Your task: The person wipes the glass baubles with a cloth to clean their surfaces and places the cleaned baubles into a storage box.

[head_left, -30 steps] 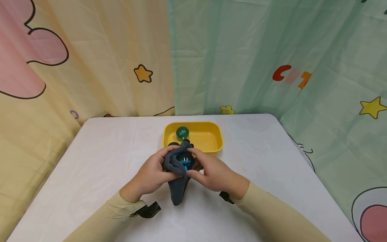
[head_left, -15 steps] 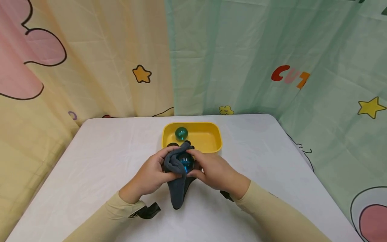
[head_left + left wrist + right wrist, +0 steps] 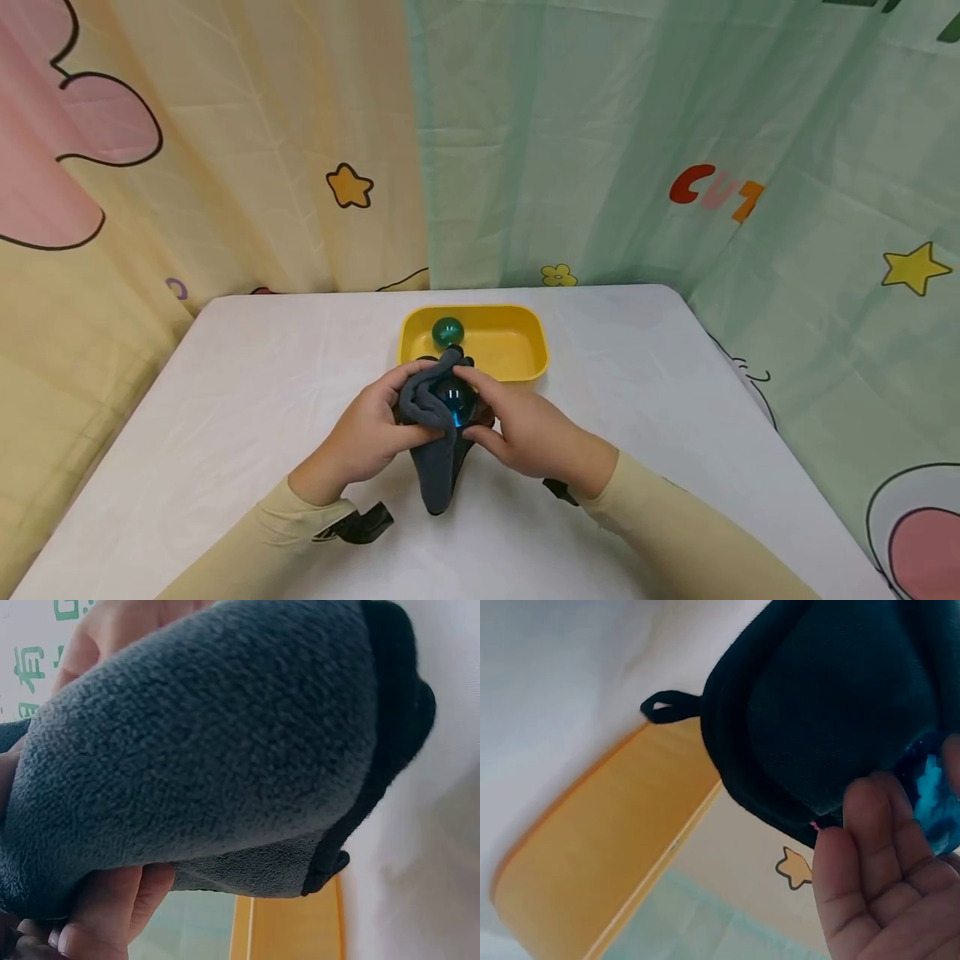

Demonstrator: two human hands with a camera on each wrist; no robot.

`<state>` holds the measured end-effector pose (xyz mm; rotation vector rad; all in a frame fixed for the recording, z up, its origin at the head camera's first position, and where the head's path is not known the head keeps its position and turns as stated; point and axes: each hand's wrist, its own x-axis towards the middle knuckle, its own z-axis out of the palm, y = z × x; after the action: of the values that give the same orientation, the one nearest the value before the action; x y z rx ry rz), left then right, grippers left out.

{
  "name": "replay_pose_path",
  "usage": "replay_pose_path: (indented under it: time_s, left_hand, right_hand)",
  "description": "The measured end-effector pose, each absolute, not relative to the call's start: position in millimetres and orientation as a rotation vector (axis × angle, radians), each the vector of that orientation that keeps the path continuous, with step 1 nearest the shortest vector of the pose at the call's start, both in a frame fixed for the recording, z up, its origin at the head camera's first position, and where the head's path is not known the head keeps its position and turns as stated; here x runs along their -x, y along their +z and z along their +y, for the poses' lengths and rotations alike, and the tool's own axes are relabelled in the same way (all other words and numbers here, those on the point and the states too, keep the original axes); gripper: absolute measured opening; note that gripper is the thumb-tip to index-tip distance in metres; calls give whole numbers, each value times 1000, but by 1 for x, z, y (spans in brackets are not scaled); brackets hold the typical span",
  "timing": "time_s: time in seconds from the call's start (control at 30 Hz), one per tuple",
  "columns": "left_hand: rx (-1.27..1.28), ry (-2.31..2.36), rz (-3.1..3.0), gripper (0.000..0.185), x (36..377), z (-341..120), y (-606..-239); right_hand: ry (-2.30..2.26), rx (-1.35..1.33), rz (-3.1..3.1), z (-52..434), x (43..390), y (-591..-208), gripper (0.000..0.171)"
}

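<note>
A shiny blue ball (image 3: 457, 402) sits partly wrapped in a dark grey towel (image 3: 433, 475) with black edging. My left hand (image 3: 365, 435) grips the bunched towel from the left, thumb across its front. From the right, my right hand (image 3: 527, 423) holds the ball, its thumb and fingers curled around the exposed side. In the left wrist view the towel (image 3: 202, 742) covers much of the left hand. The right wrist view shows the ball (image 3: 931, 799) beside the fingers, with the towel (image 3: 832, 697) behind it and a small hanging loop (image 3: 671, 706) at its edge.
Just beyond the hands, a yellow tray (image 3: 513, 346) stands on the white-covered table (image 3: 262, 375). A green ball (image 3: 447, 332) lies in its left part; the towel and hands overlap the near rim. Printed curtains (image 3: 510, 167) hang behind the table.
The towel's lower end swung down a little, then back up. Both hands keep their holds on the towel and blue ball, and the head view has shifted slightly.
</note>
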<state>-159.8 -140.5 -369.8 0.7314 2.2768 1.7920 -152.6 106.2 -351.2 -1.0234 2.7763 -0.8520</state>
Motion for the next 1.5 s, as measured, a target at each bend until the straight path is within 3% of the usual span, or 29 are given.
replay_pose_path:
  time_s: [0.23,0.53,0.83,1.1,1.5]
  left_hand:
    - [-732,1778,2249,69,161,-142,-370]
    - [-740,1776,2238,69,160,-141,-372]
    - [-738,1814,2270,72,162,-143,-372]
    - [-730,1794,2251,70,163,-143,-372]
    - [-730,1715,2304,70,160,-142,-371]
  right_hand:
    - [-626,1167,2976,107,152,-353,67]
    - [-1085,828,2663,104,155,-358,42]
    - [-808,1061,2826,104,154,-352,75]
    - [-499,1262,3025,106,156,-352,65]
    - [-1017,812,2696,103,157,-356,50]
